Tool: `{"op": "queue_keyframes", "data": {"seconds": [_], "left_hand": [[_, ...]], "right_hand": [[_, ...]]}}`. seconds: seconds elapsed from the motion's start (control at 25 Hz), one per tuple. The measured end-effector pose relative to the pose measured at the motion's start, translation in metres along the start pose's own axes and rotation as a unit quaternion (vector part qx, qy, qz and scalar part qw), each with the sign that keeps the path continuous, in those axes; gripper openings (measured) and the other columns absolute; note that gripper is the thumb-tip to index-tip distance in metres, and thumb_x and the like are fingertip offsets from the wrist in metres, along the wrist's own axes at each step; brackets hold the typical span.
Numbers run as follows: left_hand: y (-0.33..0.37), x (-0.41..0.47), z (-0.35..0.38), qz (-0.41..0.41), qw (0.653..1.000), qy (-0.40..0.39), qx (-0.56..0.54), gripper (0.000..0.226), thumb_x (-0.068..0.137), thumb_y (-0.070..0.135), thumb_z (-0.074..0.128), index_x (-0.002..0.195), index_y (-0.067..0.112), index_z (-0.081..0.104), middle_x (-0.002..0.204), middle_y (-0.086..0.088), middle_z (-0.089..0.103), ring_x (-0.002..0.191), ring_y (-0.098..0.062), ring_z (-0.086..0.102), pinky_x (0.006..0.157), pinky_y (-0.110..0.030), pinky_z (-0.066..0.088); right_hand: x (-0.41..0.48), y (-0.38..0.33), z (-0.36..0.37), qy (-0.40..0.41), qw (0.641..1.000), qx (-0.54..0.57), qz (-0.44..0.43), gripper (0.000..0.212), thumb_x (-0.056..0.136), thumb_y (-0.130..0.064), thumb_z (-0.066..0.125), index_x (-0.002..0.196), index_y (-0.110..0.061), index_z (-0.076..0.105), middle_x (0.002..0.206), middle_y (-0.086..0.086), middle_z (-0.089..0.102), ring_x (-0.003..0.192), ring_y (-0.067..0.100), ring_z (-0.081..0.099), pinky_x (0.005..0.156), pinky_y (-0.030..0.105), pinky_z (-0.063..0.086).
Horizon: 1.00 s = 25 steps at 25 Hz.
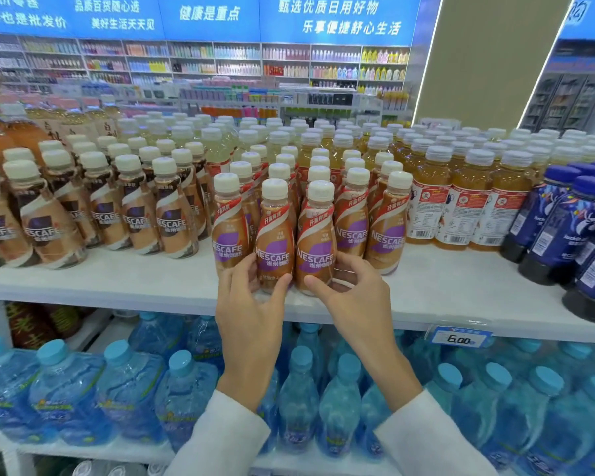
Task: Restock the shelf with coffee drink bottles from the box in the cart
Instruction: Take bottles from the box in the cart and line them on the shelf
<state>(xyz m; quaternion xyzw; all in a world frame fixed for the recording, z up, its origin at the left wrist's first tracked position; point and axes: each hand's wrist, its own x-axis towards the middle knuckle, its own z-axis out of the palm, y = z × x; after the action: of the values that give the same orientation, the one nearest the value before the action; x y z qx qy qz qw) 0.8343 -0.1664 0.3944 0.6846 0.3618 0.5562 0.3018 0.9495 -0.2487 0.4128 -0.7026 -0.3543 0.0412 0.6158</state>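
I have the left hand (251, 304) curled round the left bottle (273, 242) and the right hand (354, 297) round the right bottle (315, 243), both labelled NESCAFE, upright at the front of the shelf (117, 280), above a 6.00 tag (459, 338).

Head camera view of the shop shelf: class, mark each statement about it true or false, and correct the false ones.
1. The left hand grips the left coffee bottle, and the right hand grips the right coffee bottle. True.
2. Both held bottles have blue caps. False: their caps are white.
3. Water bottles with blue caps stand on the shelf below. True.
4. The dark blue bottles stand left of the hands. False: they stand at the far right.
5. The price tag on the shelf edge reads 6.00. True.
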Motion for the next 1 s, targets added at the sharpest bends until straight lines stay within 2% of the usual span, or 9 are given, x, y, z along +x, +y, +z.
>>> {"op": "queue_keyframes", "data": {"seconds": [0.12, 0.64, 0.8, 1.0], "left_hand": [[-0.003, 0.004, 0.002, -0.005, 1.0, 0.011, -0.016, 0.053, 0.082, 0.031, 0.082, 0.127, 0.016, 0.059, 0.116, 0.001, 0.061, 0.102, -0.013, 0.061, 0.089, -0.031, 0.056], [-0.01, 0.005, 0.01, 0.002, 0.999, 0.024, -0.036, 0.05, 0.084, 0.029, 0.082, 0.125, 0.016, 0.057, 0.118, 0.002, 0.056, 0.101, -0.01, 0.059, 0.084, -0.016, 0.052], [-0.009, 0.005, 0.011, 0.005, 0.999, 0.026, -0.04, 0.051, 0.083, 0.03, 0.082, 0.125, 0.017, 0.057, 0.119, 0.004, 0.055, 0.101, -0.009, 0.059, 0.085, -0.02, 0.054], [-0.009, 0.006, 0.01, -0.001, 0.999, 0.029, -0.045, 0.049, 0.082, 0.03, 0.083, 0.122, 0.016, 0.059, 0.117, 0.001, 0.059, 0.101, -0.01, 0.061, 0.086, -0.025, 0.057]], "right_hand": [[0.002, 0.002, 0.009, 0.006, 1.0, 0.0, -0.004, 0.056, 0.074, -0.034, 0.086, 0.125, -0.023, 0.066, 0.117, -0.011, 0.068, 0.102, 0.002, 0.066, 0.09, 0.03, 0.059], [0.005, 0.008, 0.014, -0.001, 1.0, -0.009, -0.022, 0.058, 0.079, -0.038, 0.083, 0.13, -0.024, 0.06, 0.12, -0.013, 0.066, 0.105, -0.001, 0.063, 0.09, 0.017, 0.055], [0.005, 0.007, 0.013, -0.014, 1.0, -0.003, -0.02, 0.056, 0.08, -0.036, 0.082, 0.13, -0.025, 0.059, 0.117, -0.016, 0.065, 0.102, -0.006, 0.062, 0.083, 0.007, 0.05], [0.005, 0.007, 0.014, -0.02, 1.0, 0.01, -0.017, 0.054, 0.081, -0.035, 0.082, 0.129, -0.026, 0.059, 0.117, -0.016, 0.066, 0.103, -0.006, 0.062, 0.084, 0.009, 0.052]]}}
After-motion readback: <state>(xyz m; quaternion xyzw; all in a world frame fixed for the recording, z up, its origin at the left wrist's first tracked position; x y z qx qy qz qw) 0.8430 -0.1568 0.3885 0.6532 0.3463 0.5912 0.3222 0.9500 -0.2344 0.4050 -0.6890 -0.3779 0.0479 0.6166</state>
